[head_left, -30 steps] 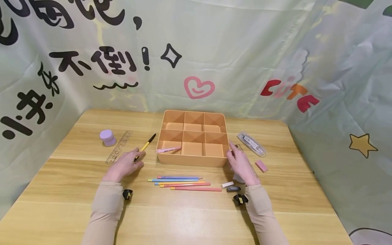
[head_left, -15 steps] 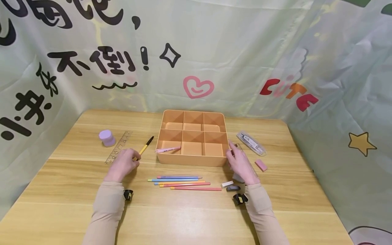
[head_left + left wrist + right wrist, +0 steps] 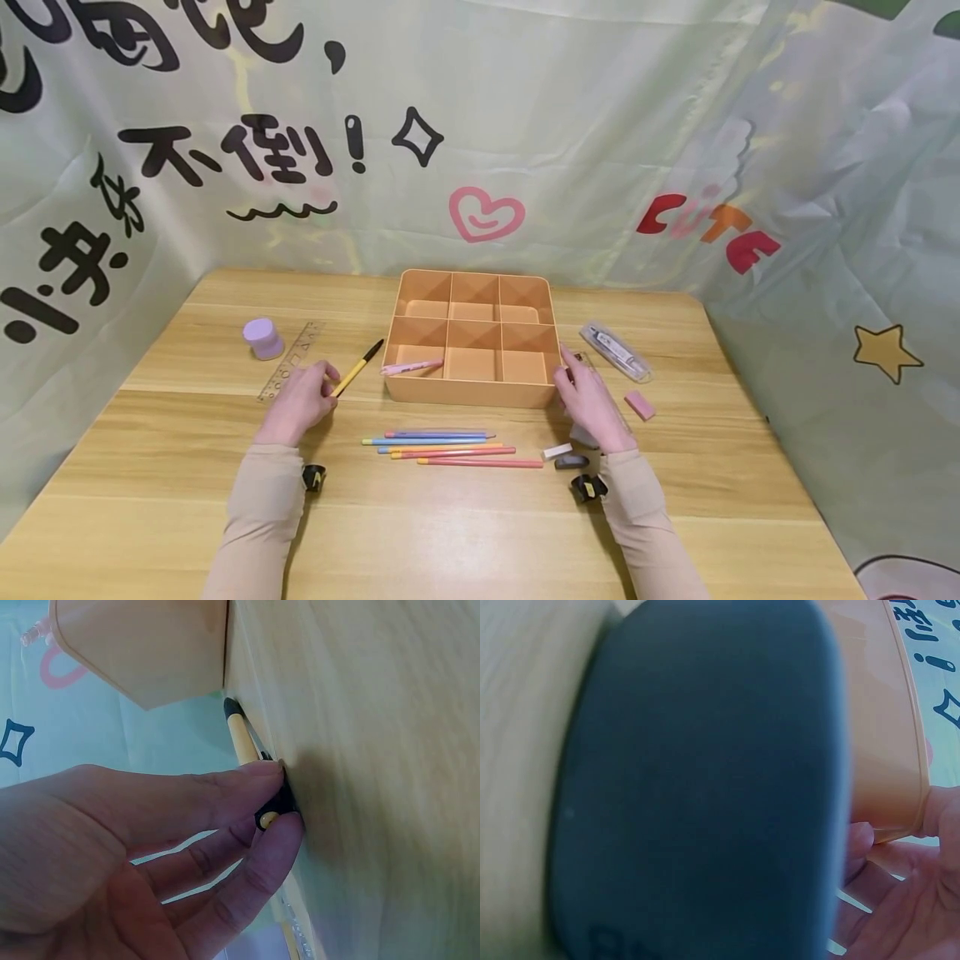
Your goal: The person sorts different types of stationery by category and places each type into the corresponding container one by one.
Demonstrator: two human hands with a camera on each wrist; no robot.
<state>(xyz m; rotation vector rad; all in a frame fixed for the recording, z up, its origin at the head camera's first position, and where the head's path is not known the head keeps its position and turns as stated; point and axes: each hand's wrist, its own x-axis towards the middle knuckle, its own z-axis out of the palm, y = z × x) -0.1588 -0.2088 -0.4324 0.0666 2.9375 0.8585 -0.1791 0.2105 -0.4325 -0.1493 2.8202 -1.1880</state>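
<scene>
My left hand [image 3: 298, 406] pinches the near end of a yellow pen [image 3: 354, 373] with black ends. In the left wrist view, thumb and fingers hold the pen's black end [image 3: 276, 805], and the pen [image 3: 241, 736] slants along the tabletop toward the box. Meanwhile my right hand [image 3: 591, 407] grips the front right corner of an orange six-compartment organizer box [image 3: 468, 392]. In the right wrist view, a dark grey rounded block [image 3: 697, 780] covers much of the picture, with part of the right hand [image 3: 907, 892] at the box [image 3: 885, 727]. A pink pen [image 3: 412, 367] lies across the front left compartment.
Several pencils [image 3: 450, 450] lie before the box. A white eraser [image 3: 557, 452] and dark grey block [image 3: 572, 462] sit right of them. Left are a clear ruler [image 3: 292, 358] and purple container [image 3: 262, 338]; right are a clear pen case [image 3: 617, 350] and pink eraser [image 3: 640, 405].
My left hand has shifted slightly left and now holds the yellow pen nearer its end, so more of it shows. The right hand stays at the box corner.
</scene>
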